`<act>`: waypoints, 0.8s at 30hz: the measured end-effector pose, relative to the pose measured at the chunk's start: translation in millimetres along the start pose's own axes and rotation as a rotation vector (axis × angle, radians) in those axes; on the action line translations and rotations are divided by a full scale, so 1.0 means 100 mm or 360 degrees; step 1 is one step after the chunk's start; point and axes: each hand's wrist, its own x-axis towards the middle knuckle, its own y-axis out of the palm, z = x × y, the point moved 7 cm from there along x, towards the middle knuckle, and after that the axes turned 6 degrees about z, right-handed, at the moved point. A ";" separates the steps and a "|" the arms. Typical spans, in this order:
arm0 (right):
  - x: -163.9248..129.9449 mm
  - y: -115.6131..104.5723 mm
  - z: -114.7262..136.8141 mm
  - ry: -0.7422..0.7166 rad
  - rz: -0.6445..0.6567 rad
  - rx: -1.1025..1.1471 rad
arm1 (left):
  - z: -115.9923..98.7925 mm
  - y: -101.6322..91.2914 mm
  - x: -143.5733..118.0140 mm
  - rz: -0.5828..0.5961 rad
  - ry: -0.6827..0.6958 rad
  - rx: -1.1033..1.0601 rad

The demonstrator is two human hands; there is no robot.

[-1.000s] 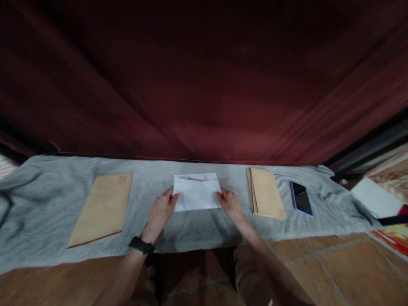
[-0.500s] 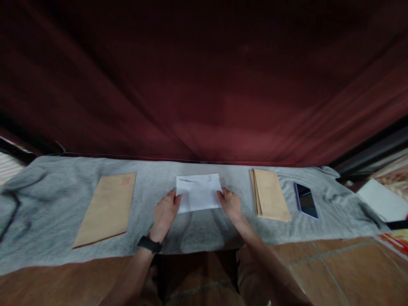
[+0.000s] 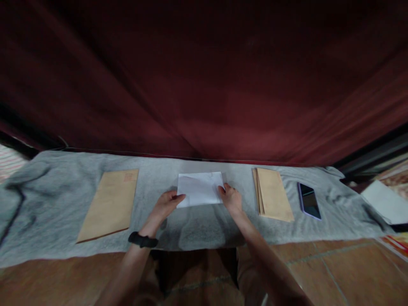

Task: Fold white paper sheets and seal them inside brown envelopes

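Hands sit on the white envelope (image 3: 200, 189) mid-worktop, on the grey cloth (image 3: 197, 225). Our left hand (image 3: 165, 205) is loosely open, fingertips pressing the envelope's near-left corner. Our right hand (image 3: 232, 199) is curled at the right edge, fingers seemingly pinching it; we cannot tell how firmly. To do this step well, we judge: keep the left corner pinned, work the paper flat, don't crease. Single brown envelope (image 3: 110, 204) lies well left; brown envelope stack (image 3: 274, 193) and phone (image 3: 309, 200) right.
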 end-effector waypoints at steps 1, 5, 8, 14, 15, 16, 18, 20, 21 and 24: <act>0.01 0.00 0.01 0.0008 -0.0010 -0.0001 | 0.01 0.00 0.03 0.0010 0.0002 0.0029; 0.04 -0.02 0.05 -0.0031 -0.0085 0.0031 | 0.01 -0.02 0.09 -0.0009 -0.0047 0.0278; 0.06 -0.02 0.07 -0.0072 -0.0143 0.0049 | -0.06 -0.03 0.08 -0.0052 -0.0112 0.0496; 0.07 0.00 0.10 -0.0029 -0.0209 0.0014 | -0.21 -0.04 0.00 -0.0116 -0.0277 0.0778; 0.07 0.00 0.10 -0.0026 -0.0226 -0.0001 | -0.23 -0.04 0.00 -0.0121 -0.0306 0.0803; 0.07 0.00 0.10 -0.0026 -0.0242 -0.0014 | -0.24 -0.04 -0.01 -0.0130 -0.0328 0.0823; 0.06 -0.01 0.10 -0.0045 -0.0273 -0.0023 | -0.25 -0.04 -0.02 -0.0150 -0.0347 0.0855; 0.06 -0.05 0.10 -0.0063 -0.0327 -0.0020 | -0.26 -0.03 -0.02 -0.0164 -0.0345 0.0888; 0.05 -0.07 0.11 -0.0078 -0.0374 -0.0019 | -0.26 -0.02 -0.02 -0.0165 -0.0337 0.0905; 0.01 -0.16 0.18 -0.0199 -0.0580 -0.0003 | -0.28 0.00 -0.02 -0.0171 -0.0318 0.0958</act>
